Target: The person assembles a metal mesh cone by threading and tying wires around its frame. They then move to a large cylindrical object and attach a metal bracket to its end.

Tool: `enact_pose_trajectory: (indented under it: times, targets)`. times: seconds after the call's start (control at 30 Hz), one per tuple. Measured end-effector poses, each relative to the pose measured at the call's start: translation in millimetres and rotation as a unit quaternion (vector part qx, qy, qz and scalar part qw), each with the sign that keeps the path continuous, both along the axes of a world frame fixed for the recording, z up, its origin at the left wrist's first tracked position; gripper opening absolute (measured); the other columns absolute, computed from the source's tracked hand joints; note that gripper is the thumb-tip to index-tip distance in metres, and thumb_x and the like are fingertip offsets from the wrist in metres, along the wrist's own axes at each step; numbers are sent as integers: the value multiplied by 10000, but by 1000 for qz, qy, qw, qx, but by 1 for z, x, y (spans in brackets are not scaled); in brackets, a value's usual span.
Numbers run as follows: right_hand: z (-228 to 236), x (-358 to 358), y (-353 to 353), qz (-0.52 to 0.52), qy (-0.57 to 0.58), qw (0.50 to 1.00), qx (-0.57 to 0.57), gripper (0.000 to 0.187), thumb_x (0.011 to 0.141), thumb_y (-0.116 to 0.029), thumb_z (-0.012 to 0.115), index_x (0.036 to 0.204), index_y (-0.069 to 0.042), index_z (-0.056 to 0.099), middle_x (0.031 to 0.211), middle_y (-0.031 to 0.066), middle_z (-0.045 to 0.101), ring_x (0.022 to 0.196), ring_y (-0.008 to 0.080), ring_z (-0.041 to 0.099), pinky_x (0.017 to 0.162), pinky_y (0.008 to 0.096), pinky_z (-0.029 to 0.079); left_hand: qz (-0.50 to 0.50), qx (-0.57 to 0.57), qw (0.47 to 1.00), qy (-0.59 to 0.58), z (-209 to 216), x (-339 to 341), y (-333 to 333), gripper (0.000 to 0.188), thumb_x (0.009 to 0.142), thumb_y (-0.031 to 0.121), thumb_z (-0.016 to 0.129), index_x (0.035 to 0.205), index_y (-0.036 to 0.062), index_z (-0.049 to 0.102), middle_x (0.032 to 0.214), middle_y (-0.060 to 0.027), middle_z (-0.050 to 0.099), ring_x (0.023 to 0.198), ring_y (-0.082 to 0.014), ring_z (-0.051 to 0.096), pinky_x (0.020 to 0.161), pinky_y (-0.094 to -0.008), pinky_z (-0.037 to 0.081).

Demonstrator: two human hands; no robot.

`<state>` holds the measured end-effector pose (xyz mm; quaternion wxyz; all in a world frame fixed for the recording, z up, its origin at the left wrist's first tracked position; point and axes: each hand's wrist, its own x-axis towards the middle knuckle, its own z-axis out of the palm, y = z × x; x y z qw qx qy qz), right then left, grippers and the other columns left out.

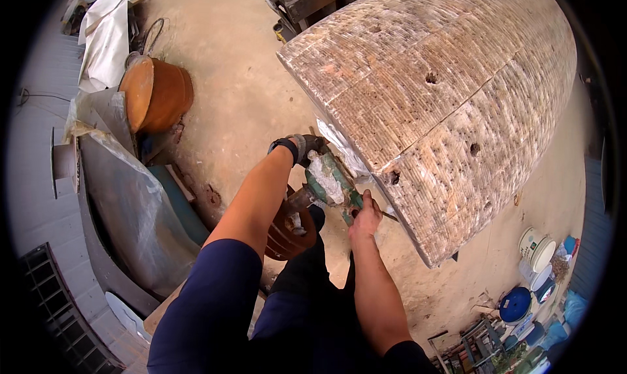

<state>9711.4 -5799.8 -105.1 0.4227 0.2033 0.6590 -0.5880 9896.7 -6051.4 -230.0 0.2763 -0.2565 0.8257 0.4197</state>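
A green power tool point(330, 181), crusted or wrapped with whitish stuff on its body, is held between my two hands in front of my legs. My left hand point(308, 146), in a dark glove with a black band at the wrist, is closed at its upper left end. Bare, my right hand point(366, 218) grips the green part at the lower right. A thin dark rod point(390, 216) sticks out beside that hand toward the rim of a large curved, ribbed block point(431, 93). The block is brown and whitish, with several holes; whether the rod touches it, I cannot tell.
A rust-brown round vessel point(281, 239) stands by my legs under the tool. Farther left are an orange-brown drum point(160, 94) and plastic-covered sheets point(140, 197). White buckets point(539, 250) and a blue round lid point(514, 304) sit at the lower right. Dark beams point(310, 5) lie behind the block.
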Motion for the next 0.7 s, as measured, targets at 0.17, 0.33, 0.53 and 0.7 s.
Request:
enact_pose_trajectory:
  times: [0.17,0.33,0.53,0.7]
  targets:
    - [-6,-24,10,-75,-36,996,-11,208,881,-239,663,947,-45,626,843,37,618,689,144,549,551,283,424,-47,-25,982,-182,3,-83,14,502,832,335,653,1286,164,524,1312,-31,519,1205,-200,488,1000,-356,391]
    - [-28,-15,7,-41,-57,997,-4,249,883,-224,646,1062,-58,601,947,43,614,792,166,569,641,307,456,157,34,981,-109,35,-62,13,398,836,349,638,1154,117,582,1165,-84,576,1082,-237,549,906,-369,435]
    - [-82,-16,-1,-21,-13,1000,14,347,885,-205,626,1200,-73,571,1072,49,610,915,193,593,749,336,494,296,-32,954,-31,51,-56,17,345,841,367,620,995,60,652,989,-147,644,935,-281,622,794,-385,488]
    - [-91,-8,-3,-63,-63,995,-37,311,911,-215,586,1181,-61,574,1050,69,615,933,212,594,767,336,494,362,-105,926,34,62,-40,40,374,837,380,620,882,17,698,852,-194,688,828,-316,671,715,-397,523]
